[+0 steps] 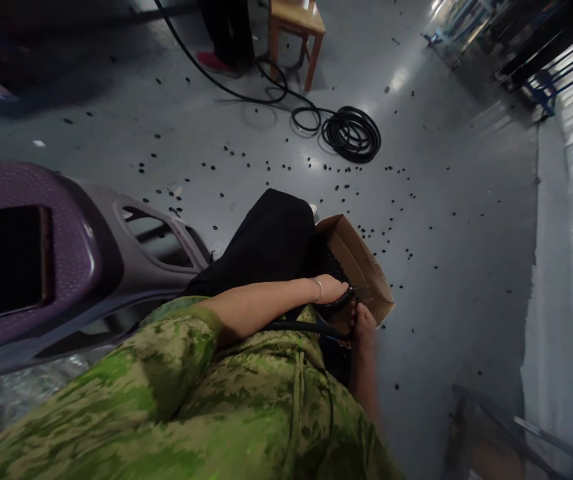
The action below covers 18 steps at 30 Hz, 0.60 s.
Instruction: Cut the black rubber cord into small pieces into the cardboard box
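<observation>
Coiled black hose (pixel 351 133) on grey floor (pixel 441 220); wooden chair (pixel 296 27) behind; purple plastic seat (pixel 26 227) at left.

Open brown cardboard box (pixel 361 263), tilted on lap beside black-clad knee, part-filled w/ small black pieces (pixel 333 265); thin black curved part (pixel 339 301) at box's near edge, pinched betw. left hand (pixel 329 289) & blurred right hand (pixel 363 325).

No text, label, brand, number or sign can be read anywhere here.
</observation>
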Each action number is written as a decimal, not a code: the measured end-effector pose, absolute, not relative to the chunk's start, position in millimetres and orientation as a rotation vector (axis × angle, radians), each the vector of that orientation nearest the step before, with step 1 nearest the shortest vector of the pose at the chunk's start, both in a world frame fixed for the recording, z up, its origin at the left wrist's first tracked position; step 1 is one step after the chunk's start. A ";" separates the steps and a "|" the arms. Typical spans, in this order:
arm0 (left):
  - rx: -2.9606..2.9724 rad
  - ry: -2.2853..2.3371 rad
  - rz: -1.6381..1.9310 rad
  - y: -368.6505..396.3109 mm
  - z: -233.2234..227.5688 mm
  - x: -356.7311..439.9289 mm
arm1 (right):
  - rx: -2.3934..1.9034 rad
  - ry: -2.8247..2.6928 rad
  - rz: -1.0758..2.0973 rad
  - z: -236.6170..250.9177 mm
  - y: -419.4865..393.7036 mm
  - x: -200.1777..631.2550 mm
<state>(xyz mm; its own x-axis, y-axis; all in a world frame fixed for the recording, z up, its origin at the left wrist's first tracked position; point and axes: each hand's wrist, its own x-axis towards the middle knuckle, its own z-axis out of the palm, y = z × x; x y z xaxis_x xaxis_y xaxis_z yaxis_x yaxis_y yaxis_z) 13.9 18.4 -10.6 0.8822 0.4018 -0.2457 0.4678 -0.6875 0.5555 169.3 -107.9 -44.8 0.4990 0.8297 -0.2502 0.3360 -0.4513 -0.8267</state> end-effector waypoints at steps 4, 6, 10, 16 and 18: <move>2.374 0.729 -0.147 19.5 -8.3 14.2 | -1.838 -0.589 1.049 -42.4 -106.6 156.8; 2.356 0.770 -0.141 19.5 -7.7 13.9 | -1.739 -0.520 1.106 -35.0 -103.7 150.0; 2.347 0.780 -0.095 18.4 -10.8 13.3 | -1.642 -0.420 1.309 -22.7 -102.6 138.2; 2.367 0.730 -0.059 18.3 -16.3 13.8 | -1.647 -0.351 1.235 -24.7 -111.3 149.6; 2.364 0.732 -0.047 18.4 -16.0 14.0 | -1.699 -0.368 1.144 -23.2 -113.4 159.2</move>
